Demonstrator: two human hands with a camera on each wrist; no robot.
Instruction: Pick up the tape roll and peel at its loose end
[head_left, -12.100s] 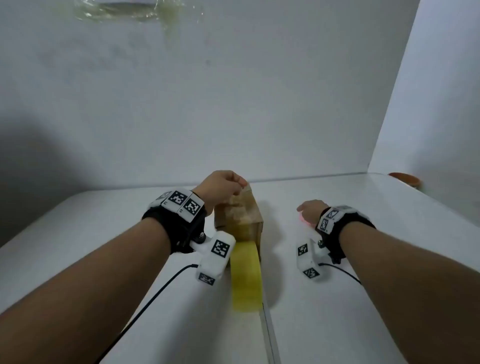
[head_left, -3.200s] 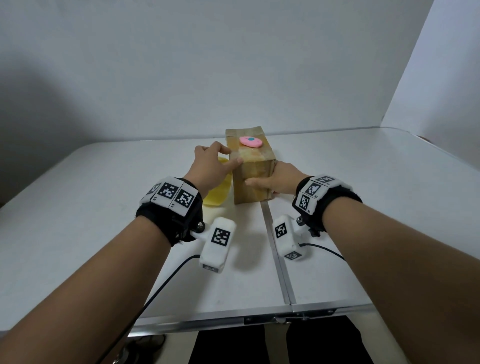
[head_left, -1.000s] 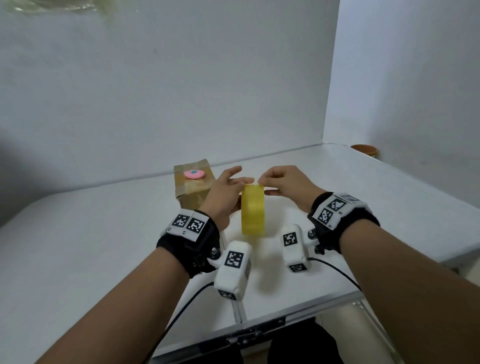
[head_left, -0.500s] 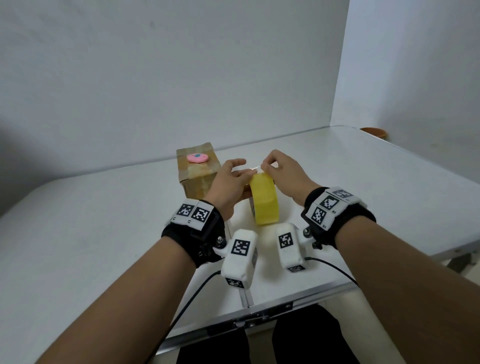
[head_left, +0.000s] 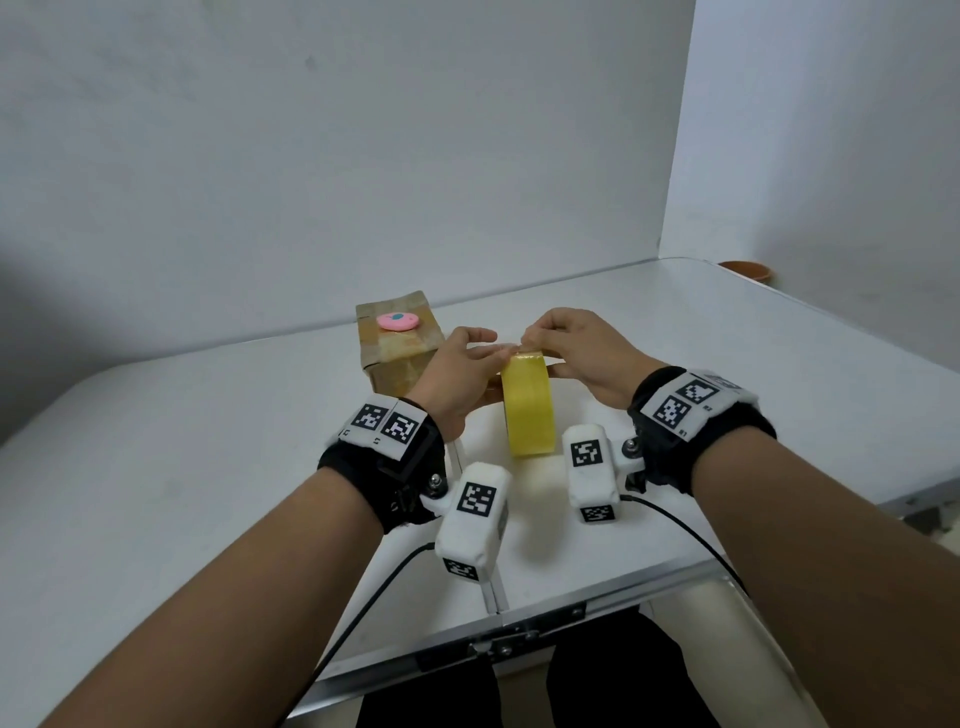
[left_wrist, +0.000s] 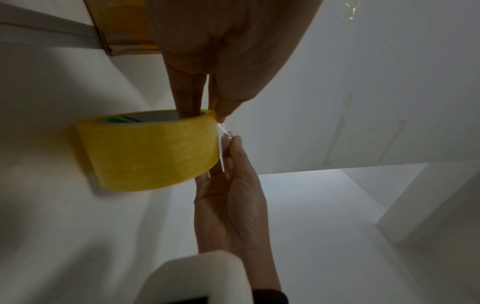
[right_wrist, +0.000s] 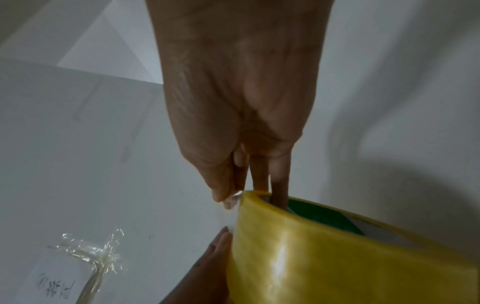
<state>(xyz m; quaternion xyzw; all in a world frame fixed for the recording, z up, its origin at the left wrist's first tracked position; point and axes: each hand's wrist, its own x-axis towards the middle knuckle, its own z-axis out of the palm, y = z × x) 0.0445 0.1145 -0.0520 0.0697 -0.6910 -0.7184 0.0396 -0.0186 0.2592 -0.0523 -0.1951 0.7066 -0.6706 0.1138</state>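
Note:
A yellow tape roll stands on edge on the white table. My left hand grips its left side, fingers reaching into the core and thumb at the rim. My right hand curls over the top of the roll; two fingers go into the core from the right. Its thumb and forefinger pinch the clear loose tape end, which also shows as a thin strip in the left wrist view. Behind my left hand stands a taped cardboard box with a pink disc on top.
An orange bowl sits at the table's far right by the side wall. Crumpled clear tape sticks to the back wall above a slip of paper with writing. The table's front edge and centre seam lie just below my wrists.
After leaving the box, both hands took the roll and stood it up to the box's right. In the last second the right fingers closed on the tape end at the top.

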